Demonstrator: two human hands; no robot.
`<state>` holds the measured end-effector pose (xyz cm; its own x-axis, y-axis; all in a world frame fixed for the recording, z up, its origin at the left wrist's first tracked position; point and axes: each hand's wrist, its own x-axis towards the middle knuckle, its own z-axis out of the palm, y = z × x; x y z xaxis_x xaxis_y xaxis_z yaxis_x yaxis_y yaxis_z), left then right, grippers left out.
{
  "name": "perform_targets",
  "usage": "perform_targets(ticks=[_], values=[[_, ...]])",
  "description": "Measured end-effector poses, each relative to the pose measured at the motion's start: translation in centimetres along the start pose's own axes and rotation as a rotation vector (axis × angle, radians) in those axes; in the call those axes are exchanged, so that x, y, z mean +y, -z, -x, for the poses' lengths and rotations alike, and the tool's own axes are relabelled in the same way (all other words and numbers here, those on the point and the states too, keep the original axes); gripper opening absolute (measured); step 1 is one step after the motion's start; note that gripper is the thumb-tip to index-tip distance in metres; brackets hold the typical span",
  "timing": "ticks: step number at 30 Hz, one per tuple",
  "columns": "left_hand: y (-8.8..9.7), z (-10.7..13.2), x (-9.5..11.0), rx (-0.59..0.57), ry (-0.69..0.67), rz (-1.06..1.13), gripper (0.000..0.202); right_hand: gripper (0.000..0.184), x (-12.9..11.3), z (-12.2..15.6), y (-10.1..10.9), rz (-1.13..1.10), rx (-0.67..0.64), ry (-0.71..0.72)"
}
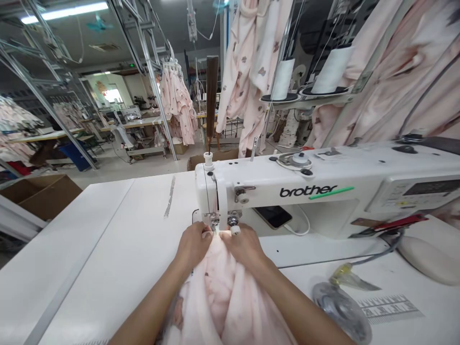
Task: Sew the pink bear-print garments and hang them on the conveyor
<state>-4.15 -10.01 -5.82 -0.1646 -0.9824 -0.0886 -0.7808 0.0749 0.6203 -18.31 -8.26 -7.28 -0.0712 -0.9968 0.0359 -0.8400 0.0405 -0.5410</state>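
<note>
Grasping pale pink fabric (219,287) with left hand (194,245) and right hand (245,245), close at either side of the sewing machine's (258,175) presser foot (214,225). Bunching loosely between both forearms (153,294).

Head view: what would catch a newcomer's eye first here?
The big white sewing machine stretches across the right side. At its needle end, near the middle, the left hand and right hand hold pale pink cloth. Behind the machine, pink garments hang near two white thread cones.
</note>
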Motion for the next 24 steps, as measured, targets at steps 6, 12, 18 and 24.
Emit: perform_targets(ticks=[6,12,18,24], values=[[0.29,-0.1,0.3,-0.016,-0.008,-0.041,0.014,0.011,0.06,-0.01,-0.02,0.016,0.013,0.001],[0.04,-0.14,0.39,0.014,0.027,-0.195,0.014,0.008,0.08,-0.18,-0.21,0.054,0.013,-0.006],[-0.17,-0.37,0.08,0.033,0.016,-0.2,0.012,0.01,0.09,-0.18,-0.39,0.079,0.026,-0.006],[-0.25,-0.42,0.1,0.043,0.026,-0.191,0.012,0.013,0.05,-0.46,-0.88,0.112,0.048,-0.023]])
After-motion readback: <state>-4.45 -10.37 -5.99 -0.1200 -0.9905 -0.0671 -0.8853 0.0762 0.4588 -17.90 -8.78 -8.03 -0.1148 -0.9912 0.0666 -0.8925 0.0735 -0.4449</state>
